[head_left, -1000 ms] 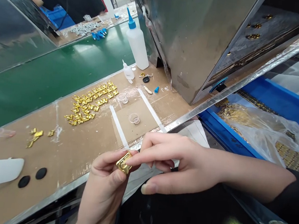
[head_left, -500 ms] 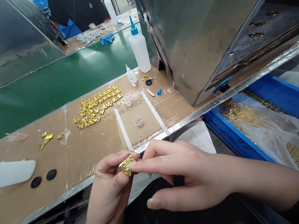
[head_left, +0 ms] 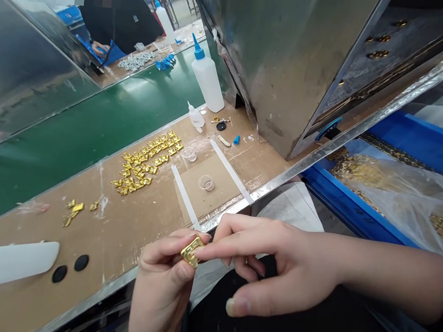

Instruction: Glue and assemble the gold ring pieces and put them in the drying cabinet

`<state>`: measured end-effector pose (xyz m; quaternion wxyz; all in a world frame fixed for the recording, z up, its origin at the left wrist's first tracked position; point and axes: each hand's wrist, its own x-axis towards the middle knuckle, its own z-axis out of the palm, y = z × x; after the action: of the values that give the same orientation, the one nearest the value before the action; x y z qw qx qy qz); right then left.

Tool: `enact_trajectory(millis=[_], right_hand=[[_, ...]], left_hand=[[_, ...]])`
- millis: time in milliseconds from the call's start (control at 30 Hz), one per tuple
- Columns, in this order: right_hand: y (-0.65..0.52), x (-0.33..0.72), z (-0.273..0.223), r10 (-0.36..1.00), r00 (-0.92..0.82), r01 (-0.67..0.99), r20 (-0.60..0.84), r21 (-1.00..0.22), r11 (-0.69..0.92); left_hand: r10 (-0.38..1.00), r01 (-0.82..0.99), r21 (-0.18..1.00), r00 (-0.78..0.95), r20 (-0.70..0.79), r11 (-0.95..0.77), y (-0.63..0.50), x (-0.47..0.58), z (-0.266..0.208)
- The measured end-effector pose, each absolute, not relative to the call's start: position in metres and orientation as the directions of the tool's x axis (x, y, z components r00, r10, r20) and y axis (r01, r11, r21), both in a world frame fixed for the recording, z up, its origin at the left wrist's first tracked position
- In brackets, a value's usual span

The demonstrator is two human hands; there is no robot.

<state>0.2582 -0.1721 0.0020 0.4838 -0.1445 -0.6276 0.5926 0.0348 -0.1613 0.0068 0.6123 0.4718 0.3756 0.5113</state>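
My left hand [head_left: 162,284] is closed, pinching a small gold-coloured metal piece [head_left: 191,252] between thumb and fingers. The piece is squarish with a raised design, partly covered by a fingertip. From the right, my right hand [head_left: 271,264] reaches across with its index finger stretched out, the tip touching the piece's face. Its thumb stands well apart, and it grips nothing. Beyond the hands, many similar gold pieces [head_left: 145,162] lie in rough rows on the brown worktop [head_left: 132,230]. Clear plastic rings or small cups [head_left: 206,183] sit on a taped cardboard square.
A large squeeze bottle [head_left: 209,80] and a small dropper bottle [head_left: 195,117] stand at the back. Two black discs [head_left: 81,262] lie at left near a white bar [head_left: 14,265]. A blue crate [head_left: 356,212] is at right. Across the green belt [head_left: 78,129] another person works.
The camera view has shifted slightly, so the bench sits a little lower and further right. My right index finger stays on the gold piece, which is tilted slightly differently. The other person's hand now shows.
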Motion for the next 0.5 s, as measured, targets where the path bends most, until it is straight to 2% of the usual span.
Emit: enact_trajectory(millis=[267,400,500], right_hand=[[-0.161,0.263,-0.001,0.768,-0.595,-0.385,0.238,-0.923,-0.013],[-0.162,0.262,-0.004,0.775,-0.573,-0.400,0.265,-0.916,0.017],[-0.165,0.260,-0.005,0.774,-0.541,-0.405,0.329,-0.909,0.104]], left_hand=[[0.973,-0.275,0.961,0.225,0.048,0.017,-0.157,0.034,-0.002],[0.979,-0.289,0.955,0.202,-0.004,0.064,-0.156,0.036,-0.005],[0.979,-0.306,0.949,0.203,-0.012,0.075,-0.156,0.039,-0.004]])
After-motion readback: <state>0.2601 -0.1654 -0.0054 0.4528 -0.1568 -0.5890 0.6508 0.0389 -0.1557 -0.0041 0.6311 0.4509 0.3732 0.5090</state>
